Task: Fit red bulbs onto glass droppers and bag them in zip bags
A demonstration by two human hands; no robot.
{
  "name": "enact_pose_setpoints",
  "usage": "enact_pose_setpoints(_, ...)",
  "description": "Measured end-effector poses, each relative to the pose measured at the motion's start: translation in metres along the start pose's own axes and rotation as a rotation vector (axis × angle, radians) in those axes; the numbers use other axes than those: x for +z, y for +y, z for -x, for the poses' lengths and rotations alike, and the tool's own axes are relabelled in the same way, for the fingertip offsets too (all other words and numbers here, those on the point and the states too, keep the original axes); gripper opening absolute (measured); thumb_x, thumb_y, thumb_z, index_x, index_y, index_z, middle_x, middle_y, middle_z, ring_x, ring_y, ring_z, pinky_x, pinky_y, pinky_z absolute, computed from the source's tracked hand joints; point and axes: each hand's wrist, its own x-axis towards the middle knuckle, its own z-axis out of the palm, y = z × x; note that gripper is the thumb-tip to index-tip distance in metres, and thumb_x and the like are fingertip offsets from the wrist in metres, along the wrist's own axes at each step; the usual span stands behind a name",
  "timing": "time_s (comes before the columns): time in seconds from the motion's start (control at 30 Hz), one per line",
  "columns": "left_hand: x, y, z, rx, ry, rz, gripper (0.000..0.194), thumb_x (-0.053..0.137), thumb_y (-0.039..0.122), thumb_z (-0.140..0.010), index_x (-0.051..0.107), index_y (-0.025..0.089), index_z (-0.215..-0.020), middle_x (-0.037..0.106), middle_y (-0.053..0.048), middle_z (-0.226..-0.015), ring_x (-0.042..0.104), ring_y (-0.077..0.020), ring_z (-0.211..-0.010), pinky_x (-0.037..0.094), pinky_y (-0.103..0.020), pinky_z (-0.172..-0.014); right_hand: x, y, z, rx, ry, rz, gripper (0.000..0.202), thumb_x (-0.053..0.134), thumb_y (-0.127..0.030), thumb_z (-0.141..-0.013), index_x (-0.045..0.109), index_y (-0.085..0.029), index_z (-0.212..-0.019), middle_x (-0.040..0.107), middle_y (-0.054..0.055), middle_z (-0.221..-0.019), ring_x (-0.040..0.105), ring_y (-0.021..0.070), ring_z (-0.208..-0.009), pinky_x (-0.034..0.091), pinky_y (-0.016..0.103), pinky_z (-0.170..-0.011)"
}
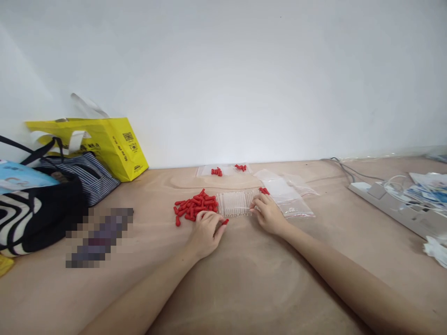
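Note:
A heap of small red rubber bulbs (195,203) lies left of the middle of the table. Beside it is a row of thin clear tubes (234,204), laid side by side. My left hand (208,231) is at the near edge of the heap, with a red bulb (225,222) pinched between thumb and finger. At the right end of the tubes, my right hand (267,213) has its fingers bent over them; whether it grips one is hidden. A few red bulbs (264,190) show just beyond its fingers.
Clear plastic bags (296,207) lie behind my right hand. Farther back, another bag (226,171) carries red bulbs. A yellow bag (122,149), striped bags (94,174) and a blurred object (101,237) are at left. A power strip (391,209) and papers (429,188) are at right.

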Motion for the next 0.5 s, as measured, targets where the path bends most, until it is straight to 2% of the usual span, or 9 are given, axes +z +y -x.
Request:
enact_pose_setpoints(0.17, -0.007, -0.016, 0.007, -0.053, 0.017, -0.012, 0.007, 0.046, 0.02, -0.078, 0.051, 0.02, -0.083, 0.062, 0.0, -0.082, 0.054, -0.016, -0.08, 0.03, -0.036, -0.083, 0.007, -0.01, 0.01, -0.049, -0.007, -0.094, 0.011, 0.036, -0.018, -0.085, 0.046, -0.018, -0.079, 0.058, 0.002, -0.076, 0.05, 0.0142, -0.07, 0.03, 0.03, -0.073)
enact_pose_setpoints(0.33, -0.009, -0.014, 0.005, 0.006, -0.008, -0.075, 0.012, 0.045, 0.022, -0.08, 0.055, 0.023, -0.087, 0.065, 0.002, -0.088, 0.056, -0.0155, -0.082, 0.026, -0.038, -0.087, 0.009, -0.015, 0.011, -0.09, -0.045, -0.035, 0.011, 0.035, -0.018, -0.086, 0.044, -0.018, -0.08, 0.059, 0.001, -0.074, 0.051, 0.0135, -0.067, 0.025, 0.03, -0.072)
enact_pose_setpoints(0.5, -0.009, -0.014, 0.005, 0.023, 0.015, -0.1, 0.014, 0.045, 0.024, -0.082, 0.056, 0.023, -0.089, 0.066, 0.001, -0.088, 0.057, -0.0158, -0.081, 0.027, -0.038, -0.088, 0.009, -0.019, 0.011, -0.091, -0.063, -0.008, 0.012, 0.035, -0.018, -0.086, 0.046, -0.017, -0.081, 0.061, 0.002, -0.074, 0.052, 0.0136, -0.066, 0.023, 0.029, -0.071)
